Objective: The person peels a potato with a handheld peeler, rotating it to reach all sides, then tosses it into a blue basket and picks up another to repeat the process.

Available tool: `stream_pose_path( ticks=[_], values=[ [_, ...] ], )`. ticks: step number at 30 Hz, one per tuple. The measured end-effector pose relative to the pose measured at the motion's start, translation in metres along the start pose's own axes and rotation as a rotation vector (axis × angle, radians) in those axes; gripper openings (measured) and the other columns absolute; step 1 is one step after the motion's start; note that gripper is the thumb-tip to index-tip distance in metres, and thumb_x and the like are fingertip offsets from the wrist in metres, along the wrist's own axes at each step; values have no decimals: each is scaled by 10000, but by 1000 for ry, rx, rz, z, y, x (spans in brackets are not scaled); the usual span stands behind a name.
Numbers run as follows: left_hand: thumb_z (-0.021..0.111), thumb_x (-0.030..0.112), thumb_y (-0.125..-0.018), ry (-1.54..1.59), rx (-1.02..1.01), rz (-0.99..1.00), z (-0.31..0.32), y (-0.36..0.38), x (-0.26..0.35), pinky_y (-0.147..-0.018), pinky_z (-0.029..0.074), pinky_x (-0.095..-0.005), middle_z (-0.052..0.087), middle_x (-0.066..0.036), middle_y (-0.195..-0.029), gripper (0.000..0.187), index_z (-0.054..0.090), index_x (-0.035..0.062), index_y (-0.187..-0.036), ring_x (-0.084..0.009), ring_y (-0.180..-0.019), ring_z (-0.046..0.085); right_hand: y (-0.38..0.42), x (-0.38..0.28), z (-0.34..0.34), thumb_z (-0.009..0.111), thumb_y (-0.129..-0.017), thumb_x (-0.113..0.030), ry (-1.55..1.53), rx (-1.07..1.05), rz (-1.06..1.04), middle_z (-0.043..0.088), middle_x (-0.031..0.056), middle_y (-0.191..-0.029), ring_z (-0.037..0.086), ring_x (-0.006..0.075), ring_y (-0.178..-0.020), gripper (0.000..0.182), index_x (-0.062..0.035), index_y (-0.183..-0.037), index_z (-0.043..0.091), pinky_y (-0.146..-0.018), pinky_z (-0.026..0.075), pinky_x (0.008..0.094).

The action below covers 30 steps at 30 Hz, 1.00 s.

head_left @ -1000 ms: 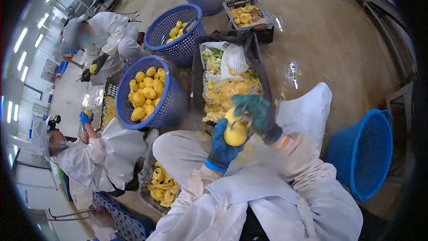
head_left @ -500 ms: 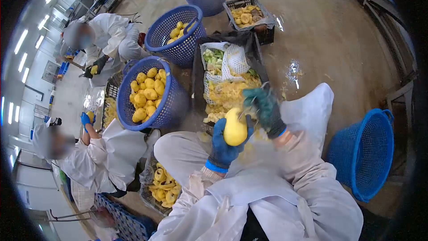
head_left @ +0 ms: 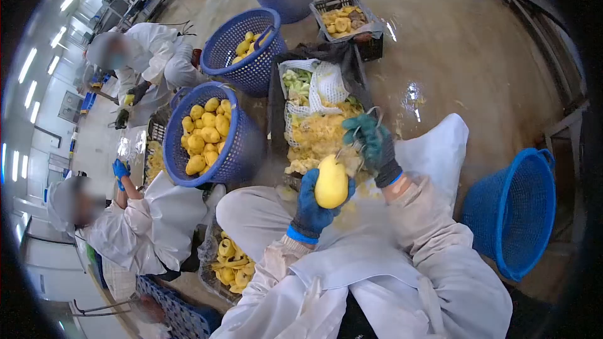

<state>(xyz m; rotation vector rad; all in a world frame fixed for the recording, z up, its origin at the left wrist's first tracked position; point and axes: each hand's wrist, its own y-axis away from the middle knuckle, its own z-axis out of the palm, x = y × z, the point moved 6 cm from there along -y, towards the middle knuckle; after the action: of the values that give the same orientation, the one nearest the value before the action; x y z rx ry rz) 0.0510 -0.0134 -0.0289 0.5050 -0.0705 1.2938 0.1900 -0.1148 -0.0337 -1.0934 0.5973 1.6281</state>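
Yellow fruit [head_left: 331, 183]: above our lap, slightly tilted, its surface smooth.
Left hand [head_left: 311, 207]: our blue-gloved fingers wrap its lower side and grip it.
Right hand [head_left: 374, 148]: our green-gloved fingers are closed on a thin metal tool [head_left: 347, 153], its lower part right by the fruit's upper end; we cannot tell whether they touch.
Slip risk: the smooth fruit, probably damp, could twist from our left glove under one-sided pressure.
Cut risk: the metal sits near our left fingers, so a stroke running off the fruit could catch that glove.
Crate edge: the black-lined crate [head_left: 276, 112] stands just beyond our hands; a dropped fruit could land among its scraps [head_left: 319, 133].
Room: wet floor [head_left: 487, 69] stretches right of the crate; our right elbow has space before the blue basket [head_left: 482, 216], while the fruit-filled basket [head_left: 246, 145] crowds our left knee [head_left: 252, 210].
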Motion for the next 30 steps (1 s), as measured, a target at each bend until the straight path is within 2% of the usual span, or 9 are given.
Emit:
stream_pose_path(
  ticks=[5, 7, 11, 13, 15, 19, 20, 24, 30],
  values=[
    [446, 443, -926, -106, 8, 54, 0, -1, -4, -950, 460, -428, 534, -137, -1251, 539, 427, 96, -1339, -271, -1123, 547, -13, 6, -16, 497, -960, -368, 187, 80, -96, 639, 64, -868, 594, 132, -708, 374, -14, -964, 617, -670, 492, 281],
    [439, 440, -927, -202, 12, 125, 4, -2, 5, -944, 464, -424, 532, -140, -1258, 541, 422, 98, -1346, -275, -1115, 553, -17, 12, -32, 499, -962, -342, -188, 179, 164, 640, 73, -882, 602, 152, -724, 350, -11, -952, 612, -684, 496, 297],
    [440, 429, -926, -316, 56, 162, 14, 1, 2, -927, 472, -427, 541, -138, -1247, 535, 419, 102, -1350, -269, -1094, 565, 1, -1, 22, 535, -936, -389, -55, 1, 49, 623, 49, -838, 588, 133, -705, 369, -27, -926, 606, -694, 504, 285],
    [446, 426, -926, -230, 39, 133, 10, 7, -2, -925, 475, -428, 549, -131, -1232, 520, 434, 104, -1333, -253, -1088, 570, -12, 4, -15, 535, -940, -354, 162, 145, -114, 637, 67, -860, 601, 147, -711, 335, -26, -936, 604, -692, 516, 306],
    [450, 425, -925, -202, 47, 150, 8, 4, 7, -927, 475, -431, 554, -128, -1222, 507, 447, 104, -1318, -248, -1090, 570, -14, 3, -26, 521, -951, -318, -240, 269, 145, 649, 83, -874, 614, 167, -729, 306, -25, -928, 608, -697, 520, 320],
    [463, 427, -923, -276, 49, 177, -3, 2, 3, -951, 459, -435, 539, -144, -1240, 512, 463, 76, -1295, -279, -1117, 553, 17, -24, 44, 557, -915, -272, 107, -192, 4, 653, 64, -825, 620, 162, -737, 251, -33, -921, 635, -707, 514, 311],
    [468, 428, -922, -229, 23, 122, -4, 1, 0, -953, 458, -433, 534, -148, -1245, 518, 463, 69, -1295, -280, -1118, 551, 4, -15, 26, 557, -912, -231, 306, -145, -204, 658, 70, -880, 619, 153, -782, 242, -18, -993, 638, -714, 507, 305],
    [389, 459, -954, -39, 72, 118, 18, 6, 9, -943, 461, -381, 555, -155, -1205, 543, 452, 53, -1308, -251, -1075, 573, -15, -18, -38, 519, -939, -265, -132, 363, 49, 643, 67, -923, 605, 137, -814, 339, 11, -1111, 617, -751, 487, 282],
    [484, 471, -919, -29, 173, 118, -4, 1, 3, -867, 496, -351, 575, -149, -1171, 516, 500, 85, -1262, -240, -1049, 577, 23, -45, 21, 561, -916, -222, 281, -59, -178, 623, 74, -973, 595, 142, -810, 307, 3, -1121, 608, -789, 479, 280]
  ],
)
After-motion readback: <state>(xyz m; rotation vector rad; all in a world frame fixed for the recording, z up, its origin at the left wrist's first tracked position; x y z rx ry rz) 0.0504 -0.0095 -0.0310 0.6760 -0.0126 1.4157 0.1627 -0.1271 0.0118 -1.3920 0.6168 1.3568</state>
